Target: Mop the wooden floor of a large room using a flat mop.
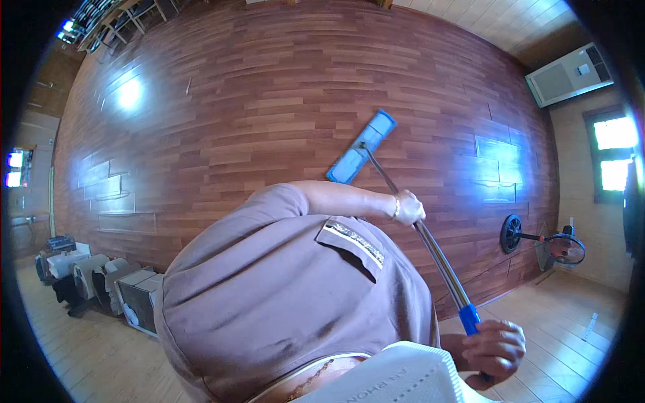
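Observation:
A flat mop with a blue rectangular head lies against the reddish-brown wooden floor ahead of me. Its metal pole slants back toward my right side and ends in a blue grip. Partway along the pole, my left hand is wrapped round it, a bracelet at the wrist. My right hand closes round the upper end, just behind the blue grip collar. The fingers of both hands are curled.
To the right stands an electric fan with a round black base. A tall white air conditioner is at the far right wall, near a window. Boxes and bags line the left. Tables and chairs stand far left.

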